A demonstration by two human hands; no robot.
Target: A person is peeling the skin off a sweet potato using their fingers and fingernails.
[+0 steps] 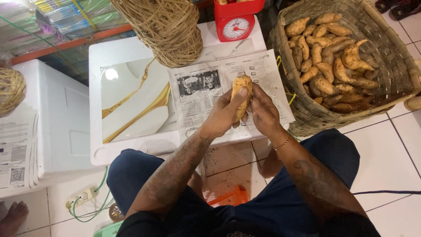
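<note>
So here the person's got one sweet potato [242,94] up in front of them, held over a sheet of newspaper [206,103] that lies on a white foam box [131,145]. The left hand [223,115] is wrapped around the lower half of it, thumb pressed up along the side. The right hand [263,113] is closed on the other side, fingers curled against the skin. I can't tell if there's a blade or anything tucked in there, too hidden.

My read on the step: it looks like checking or cleaning off a single tuber, turning it between both palms. Whatever comes after that probably needs a firm grip with one hand while the other lets go, since both are on it now.

Counting, left to right from the hands: far off to the left there's one small bundle of rattan strips [11,90] on a stack of papers [17,158], with another white foam box under them. Up and left of the hands, one big bundle of the same strips [169,28]. Straight above the hands, one red kitchen scale [236,22]. To the right, one large woven basket [394,57] holding a heap of sweet potatoes [331,61], somewhere past two dozen visible, can't count exactly since they overlap. Below the hands, between the knees, something orange [228,197] lies on the floor tiles.
</note>
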